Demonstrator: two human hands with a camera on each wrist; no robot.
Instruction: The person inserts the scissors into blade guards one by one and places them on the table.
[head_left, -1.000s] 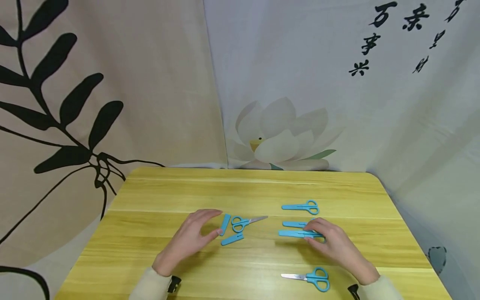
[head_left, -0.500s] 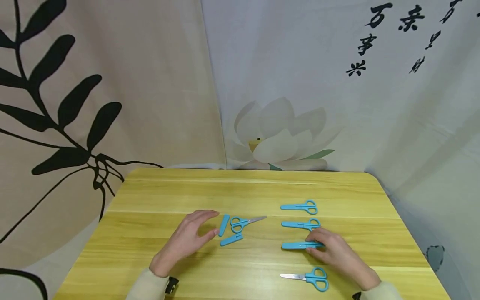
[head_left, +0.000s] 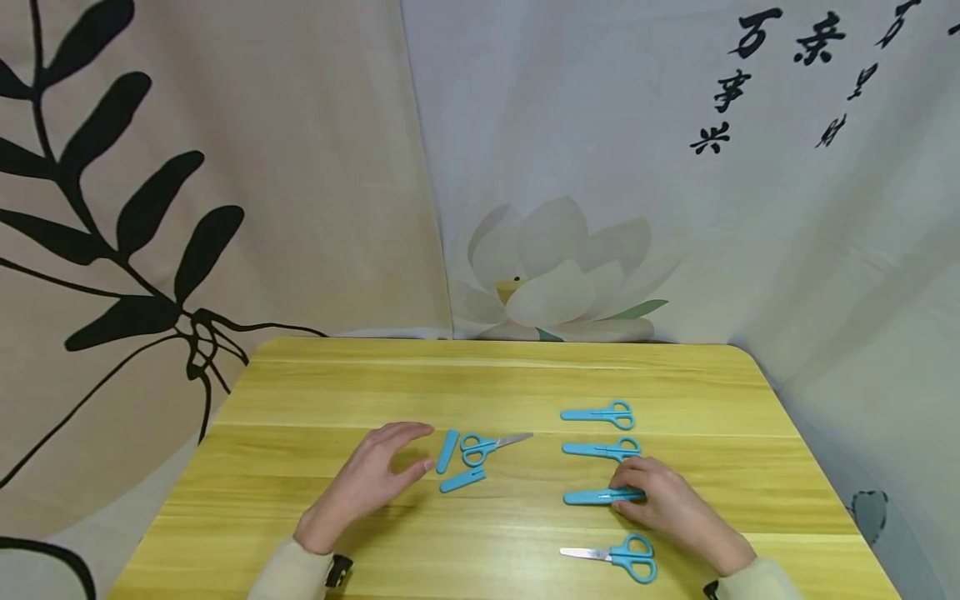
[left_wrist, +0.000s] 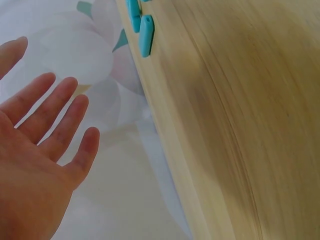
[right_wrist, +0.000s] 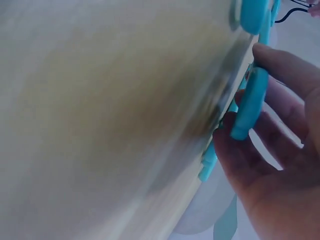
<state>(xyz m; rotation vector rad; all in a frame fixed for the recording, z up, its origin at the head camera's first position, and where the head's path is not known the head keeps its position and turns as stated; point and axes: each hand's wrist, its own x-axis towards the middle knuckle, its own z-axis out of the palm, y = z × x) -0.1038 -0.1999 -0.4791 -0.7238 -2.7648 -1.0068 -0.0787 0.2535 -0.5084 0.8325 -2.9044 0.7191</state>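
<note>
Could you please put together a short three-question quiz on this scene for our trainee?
1. Count: how many loose blue blade covers lie on the wooden table?
2. True or false: the left hand is gripping one of those covers.
3. Short answer: what does the right hand hold?

Key:
1. Two.
2. False; it holds nothing.
3. Covered blue scissors.
</note>
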